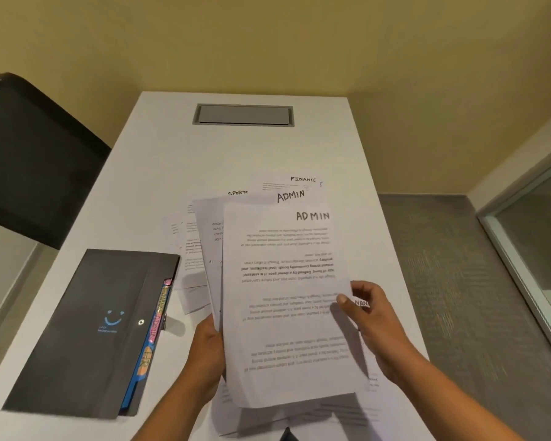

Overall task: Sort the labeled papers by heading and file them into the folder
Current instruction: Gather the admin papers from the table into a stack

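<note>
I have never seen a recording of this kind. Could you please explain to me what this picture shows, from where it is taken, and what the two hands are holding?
There is no machine here: a person works with bare hands. The single picture comes from a camera worn on the person's head, looking forward and down.

The left hand grips the left edge and the right hand pinches the right edge of the top ADMIN sheet, held above a white table.

Behind it shows a second ADMIN sheet, and further back are sheets headed SPORTS and FINANCE, loosely overlapped.

At the left lies a dark folder with coloured tabs showing along its edge. A dark chair stands beside the table.
</note>
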